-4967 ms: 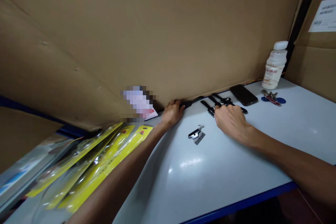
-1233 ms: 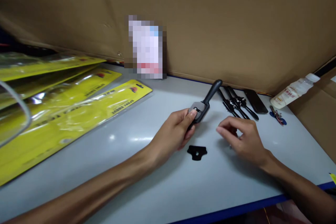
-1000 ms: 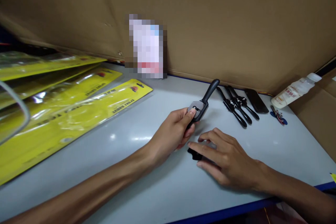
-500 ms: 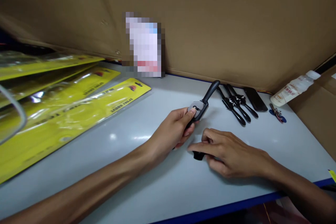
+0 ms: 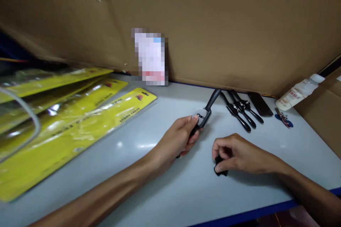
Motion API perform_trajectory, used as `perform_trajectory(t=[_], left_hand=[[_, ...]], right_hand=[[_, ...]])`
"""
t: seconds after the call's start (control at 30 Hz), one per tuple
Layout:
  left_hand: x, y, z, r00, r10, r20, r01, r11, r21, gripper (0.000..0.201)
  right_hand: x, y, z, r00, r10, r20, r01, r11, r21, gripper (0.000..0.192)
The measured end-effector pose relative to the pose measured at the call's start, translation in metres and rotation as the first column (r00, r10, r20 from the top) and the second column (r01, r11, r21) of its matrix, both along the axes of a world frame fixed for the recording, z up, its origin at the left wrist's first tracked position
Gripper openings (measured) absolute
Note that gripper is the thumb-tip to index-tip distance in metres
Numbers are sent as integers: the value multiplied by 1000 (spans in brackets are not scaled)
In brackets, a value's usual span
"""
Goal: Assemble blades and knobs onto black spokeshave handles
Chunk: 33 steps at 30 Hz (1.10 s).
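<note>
Cardboard (image 5: 213, 25) backs the table (image 5: 149, 198). The right hand (image 5: 237, 154), fingers curled, now pinches the black plate (image 5: 217, 161), flat there a second ago; the left hand (image 5: 183, 133) wraps the tool (image 5: 207, 115), so both parts are held. Three spares (image 5: 241, 109) lie beyond.

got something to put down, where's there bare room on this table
Widest bare patch: the front tabletop, between left forearm, right hand and blue edge. Another: between the keys and right forearm. Crowded: back right, where three black tools, phone, keys and bottle cluster, and the left, where yellow packages lie.
</note>
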<state>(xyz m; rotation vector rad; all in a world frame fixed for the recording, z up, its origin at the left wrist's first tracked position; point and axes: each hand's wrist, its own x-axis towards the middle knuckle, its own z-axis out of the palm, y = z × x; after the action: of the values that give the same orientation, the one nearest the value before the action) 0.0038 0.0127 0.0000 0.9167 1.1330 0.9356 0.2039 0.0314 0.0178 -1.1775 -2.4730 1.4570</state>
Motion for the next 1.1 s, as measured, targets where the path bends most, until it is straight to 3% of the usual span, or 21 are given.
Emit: perform_trajectory(t=[0.17, 0.27, 0.3, 0.33, 0.4, 0.47, 0.5, 0.57, 0.63, 0.8, 1.1], left_hand=[[-3, 2, -1, 998, -25, 52, 28, 998, -56, 26], [-1, 0, -3, 999, -38, 11, 39, 998, -43, 28], [0, -2, -3, 999, -54, -2, 54, 998, -37, 30], [2, -4, -4, 997, -77, -11, 76, 996, -36, 32], [6, -9, -4, 990, -139, -7, 138, 989, -52, 35], [12, -14, -5, 982, -189, 12, 189, 980, -68, 36], [14, -16, -6, 979, -204, 21, 205, 976, -68, 37], [19, -20, -8, 979, -200, 43, 201, 979, -38, 38], [22, -23, -12, 982, -175, 65, 175, 984, -6, 40], [23, -26, -18, 991, -113, 68, 111, 993, 34, 42], [21, -27, -24, 995, -48, 85, 50, 999, -19, 41]], right_hand=[[4, 1, 0, 996, -61, -65, 54, 993, -103, 13], [6, -3, 6, 957, -184, -224, 204, 976, 72, 18], [6, -5, 8, 921, -231, -315, 303, 931, 205, 19], [5, -7, 9, 875, -252, -413, 409, 841, 353, 19], [4, -10, 10, 845, -164, -508, 494, 601, 628, 15], [2, -12, 5, 916, -21, -400, 373, 406, 834, 17], [1, -13, 2, 952, 40, -302, 271, 344, 899, 18], [-1, -13, -6, 985, 112, -132, 96, 278, 956, 17], [0, -15, -12, 988, 140, -62, 24, 263, 964, 12], [3, -19, -18, 989, 147, -16, -31, 313, 949, 24], [0, -17, -8, 994, 112, 6, -40, 305, 951, 25]])
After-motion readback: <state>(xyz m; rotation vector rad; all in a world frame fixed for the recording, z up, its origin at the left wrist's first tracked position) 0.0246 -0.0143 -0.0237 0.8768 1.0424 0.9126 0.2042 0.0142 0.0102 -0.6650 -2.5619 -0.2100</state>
